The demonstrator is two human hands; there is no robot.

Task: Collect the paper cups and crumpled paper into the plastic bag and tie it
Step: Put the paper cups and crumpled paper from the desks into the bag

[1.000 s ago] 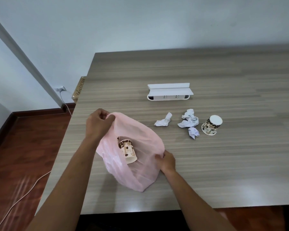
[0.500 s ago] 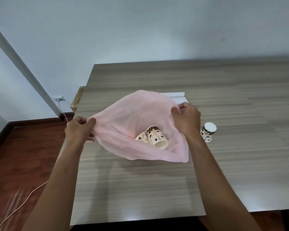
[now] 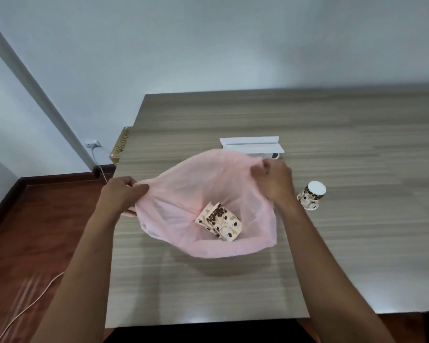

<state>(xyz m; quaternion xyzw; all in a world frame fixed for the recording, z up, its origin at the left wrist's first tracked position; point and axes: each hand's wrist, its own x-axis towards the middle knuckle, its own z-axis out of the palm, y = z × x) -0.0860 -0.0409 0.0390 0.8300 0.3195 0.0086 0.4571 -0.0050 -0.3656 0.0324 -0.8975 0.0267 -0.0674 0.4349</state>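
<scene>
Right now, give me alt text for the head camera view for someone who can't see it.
Two hands, left and right, hold a pink plastic bag open above a wooden table, with patterned paper cups lying inside. Another cup stands upside down on the table right of the bag, and a white holder sits behind it.

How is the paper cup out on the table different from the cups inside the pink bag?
The paper cup on the table stands upside down, white base up, alone beside the right hand. The cups in the bag lie on their sides, nested together, inside the pink plastic bag that both hands hold open, the left hand at its other edge. All share the same cream, coffee-bean print.
</scene>
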